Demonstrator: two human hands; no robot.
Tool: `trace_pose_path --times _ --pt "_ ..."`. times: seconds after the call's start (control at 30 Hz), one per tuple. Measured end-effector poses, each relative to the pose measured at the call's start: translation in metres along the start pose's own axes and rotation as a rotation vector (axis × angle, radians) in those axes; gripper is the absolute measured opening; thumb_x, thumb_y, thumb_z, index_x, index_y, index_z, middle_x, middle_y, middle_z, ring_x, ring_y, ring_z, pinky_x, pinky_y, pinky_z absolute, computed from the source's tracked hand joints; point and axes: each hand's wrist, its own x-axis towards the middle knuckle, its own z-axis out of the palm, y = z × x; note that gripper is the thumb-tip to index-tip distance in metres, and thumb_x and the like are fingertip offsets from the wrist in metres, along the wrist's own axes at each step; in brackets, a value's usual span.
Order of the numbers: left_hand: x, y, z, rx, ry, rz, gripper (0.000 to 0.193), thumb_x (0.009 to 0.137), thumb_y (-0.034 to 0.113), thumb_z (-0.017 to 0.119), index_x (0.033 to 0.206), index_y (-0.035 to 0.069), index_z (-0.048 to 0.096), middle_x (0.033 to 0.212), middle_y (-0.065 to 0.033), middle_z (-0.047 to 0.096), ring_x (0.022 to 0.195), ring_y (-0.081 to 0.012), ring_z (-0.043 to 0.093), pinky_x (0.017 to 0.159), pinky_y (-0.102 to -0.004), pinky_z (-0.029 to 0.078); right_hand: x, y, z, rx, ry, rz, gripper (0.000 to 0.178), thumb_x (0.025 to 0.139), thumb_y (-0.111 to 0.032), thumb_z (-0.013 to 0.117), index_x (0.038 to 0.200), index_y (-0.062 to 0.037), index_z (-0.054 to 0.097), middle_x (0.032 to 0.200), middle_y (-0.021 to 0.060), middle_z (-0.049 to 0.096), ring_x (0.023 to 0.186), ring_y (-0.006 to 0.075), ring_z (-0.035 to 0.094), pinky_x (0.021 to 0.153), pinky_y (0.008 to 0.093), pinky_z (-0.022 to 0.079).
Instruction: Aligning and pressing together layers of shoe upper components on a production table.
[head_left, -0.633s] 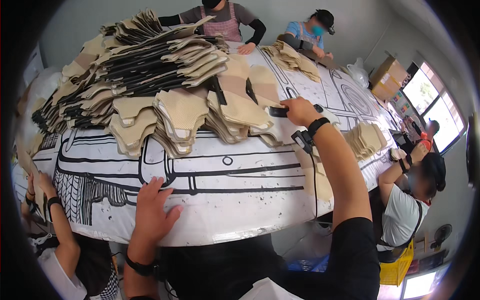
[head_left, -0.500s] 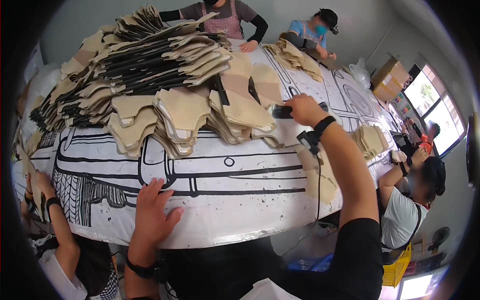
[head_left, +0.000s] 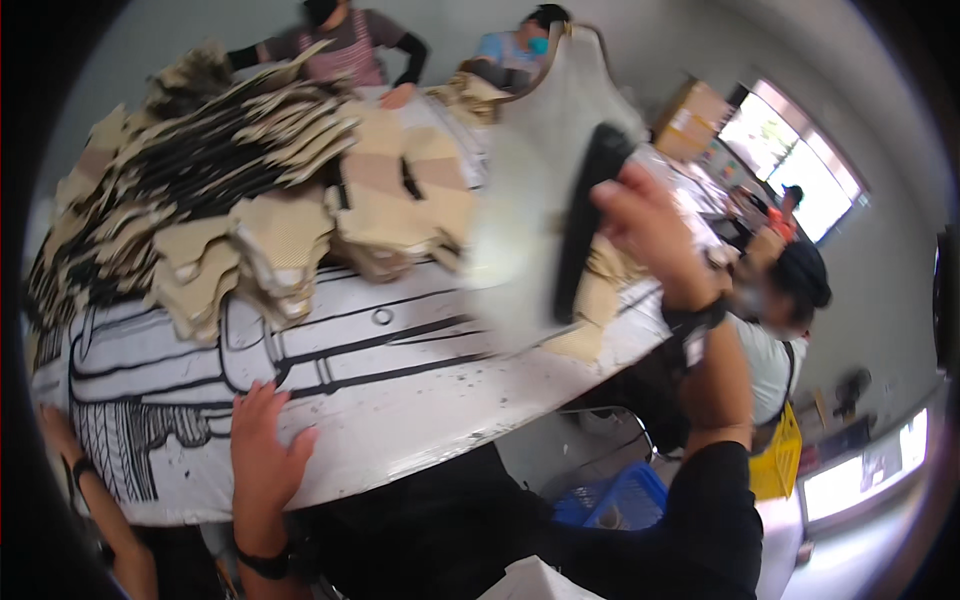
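My right hand grips a large curved fabric panel by the black strip along it. The panel hangs up off the table with its pale whitish face showing, smeared by motion. On the white table near its front edge, my left hand rests with fingers spread and nothing in it. Beyond lies a big heap of beige and black fabric panels. Stacked beige pieces sit in front of that heap. Another flat beige piece shows partly behind the lifted panel.
The table cover carries thick black line drawings. Two people stand across the table, and another person is at the right. A co-worker's arm is at the left. A blue basket and yellow crate stand below.
My right hand has lifted the panel up off the table; it was lying near the stacks. The whole view has shifted to the right. My left hand stays on the table.
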Motion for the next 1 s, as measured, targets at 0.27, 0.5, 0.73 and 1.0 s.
trace_pose_path --times 0.27,0.5,0.73,1.0 --pt "-0.016 -0.033 0.004 -0.405 0.478 0.058 0.053 0.097 0.016 0.056 0.144 -0.009 0.055 0.147 -0.024 0.057 0.138 -0.0352 0.053 0.121 -0.0456 0.035 -0.177 0.098 0.139 0.253 -0.713 0.771 0.044 0.107 -0.045 0.062 0.105 -0.0021 0.071 0.091 0.0061 0.074 0.078 0.0127 0.073 0.066 0.0276 0.059" --pt "-0.041 -0.031 -0.015 -0.227 0.152 -0.02 0.057 0.098 0.027 0.059 0.141 -0.01 0.054 0.15 -0.0278 0.054 0.141 -0.0414 0.05 0.122 -0.0496 0.032 -0.134 0.097 0.096 0.152 -0.435 0.376 0.028 0.106 -0.029 0.066 0.109 -0.0019 0.071 0.096 0.0044 0.073 0.079 0.0108 0.072 0.069 0.0265 0.058" --pt "-0.039 -0.025 -0.016 0.043 0.064 -0.013 0.057 0.097 0.036 0.065 0.135 -0.006 0.059 0.148 -0.0269 0.057 0.142 -0.0431 0.049 0.122 -0.0515 0.033 -0.049 0.122 0.047 0.238 -0.14 0.319 0.023 0.107 -0.02 0.065 0.119 -0.0005 0.068 0.106 0.0081 0.075 0.084 0.0144 0.072 0.074 0.0281 0.058" --pt "-0.023 0.018 -0.029 0.229 -0.118 0.083 0.09 0.09 0.058 0.066 0.154 -0.003 0.048 0.16 -0.0317 0.042 0.147 -0.0506 0.039 0.121 -0.0626 0.027 0.044 0.128 -0.021 -0.879 0.119 -0.317 0.031 0.101 -0.025 0.068 0.118 0.0009 0.068 0.109 0.0165 0.074 0.106 0.0327 0.07 0.094 0.0422 0.055"
